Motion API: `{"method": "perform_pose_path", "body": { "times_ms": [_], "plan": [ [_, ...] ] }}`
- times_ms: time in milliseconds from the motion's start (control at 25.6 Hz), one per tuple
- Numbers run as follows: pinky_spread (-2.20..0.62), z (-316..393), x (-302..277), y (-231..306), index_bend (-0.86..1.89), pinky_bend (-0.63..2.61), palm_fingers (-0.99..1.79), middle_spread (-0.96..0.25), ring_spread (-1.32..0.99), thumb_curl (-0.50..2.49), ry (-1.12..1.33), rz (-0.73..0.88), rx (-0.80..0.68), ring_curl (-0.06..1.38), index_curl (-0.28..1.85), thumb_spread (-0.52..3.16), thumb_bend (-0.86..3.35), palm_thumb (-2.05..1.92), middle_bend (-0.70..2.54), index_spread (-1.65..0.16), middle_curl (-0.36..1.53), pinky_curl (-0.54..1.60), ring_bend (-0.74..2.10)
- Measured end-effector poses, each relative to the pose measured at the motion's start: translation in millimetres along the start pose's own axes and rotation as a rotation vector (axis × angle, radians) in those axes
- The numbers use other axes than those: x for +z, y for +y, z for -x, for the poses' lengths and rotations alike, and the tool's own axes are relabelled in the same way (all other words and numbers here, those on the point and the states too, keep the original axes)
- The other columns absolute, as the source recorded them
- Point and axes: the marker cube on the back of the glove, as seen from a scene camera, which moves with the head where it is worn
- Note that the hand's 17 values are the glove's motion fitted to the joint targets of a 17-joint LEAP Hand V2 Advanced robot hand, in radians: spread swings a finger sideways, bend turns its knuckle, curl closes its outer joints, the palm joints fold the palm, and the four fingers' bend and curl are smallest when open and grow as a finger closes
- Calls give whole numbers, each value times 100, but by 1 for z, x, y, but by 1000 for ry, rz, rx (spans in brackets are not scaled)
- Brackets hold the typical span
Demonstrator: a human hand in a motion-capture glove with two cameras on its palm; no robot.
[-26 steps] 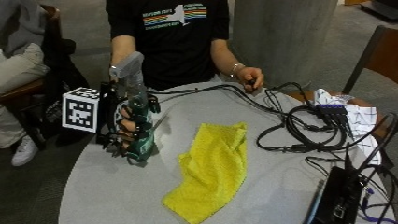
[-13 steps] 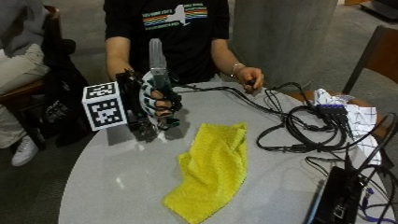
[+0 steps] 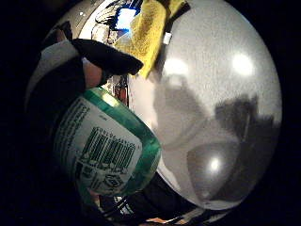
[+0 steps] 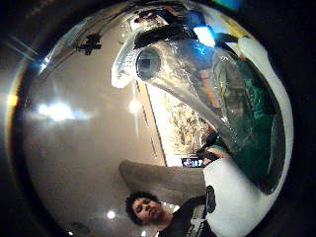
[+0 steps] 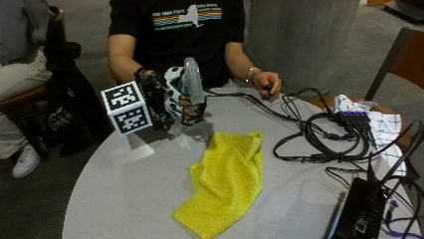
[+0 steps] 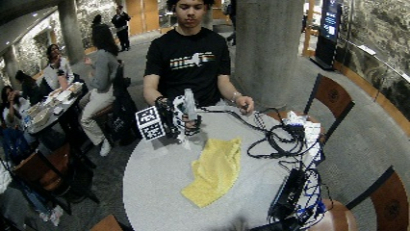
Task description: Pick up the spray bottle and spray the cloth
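Bottle lift is what we see changed: a second ago the spray bottle (image 5: 193, 84) sat low by the worktop (image 5: 132, 189); now our gloved right hand (image 5: 173, 97), fingers curled round it, holds it upright above the surface. Yellow cloth (image 5: 228, 181) lies just beside and below, unsprayed we judge; aiming comes next.

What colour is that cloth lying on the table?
The cloth is bright yellow, plain with no pattern; the outside view shows it best.
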Motion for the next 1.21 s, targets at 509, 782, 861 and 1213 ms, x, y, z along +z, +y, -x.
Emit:
{"method": "perform_pose_path", "body": {
  "times_ms": [509,782,861,1213],
  "plan": [
    [26,-7,4,-1,12,29,108,-7,-5,70,31,27,177,47,42,48,-3,99,33,-18,54,36,49],
    [25,-11,11,-1,11,31,109,-7,-3,71,-7,47,219,47,40,51,-3,98,32,-17,55,37,50],
    [25,-12,13,-1,11,31,108,-6,-3,71,-14,50,226,47,40,52,-3,98,32,-17,55,37,51],
    [24,-15,15,1,11,32,108,-6,-3,72,-27,43,249,47,38,54,-3,97,32,-17,56,37,52]
  ]
}}
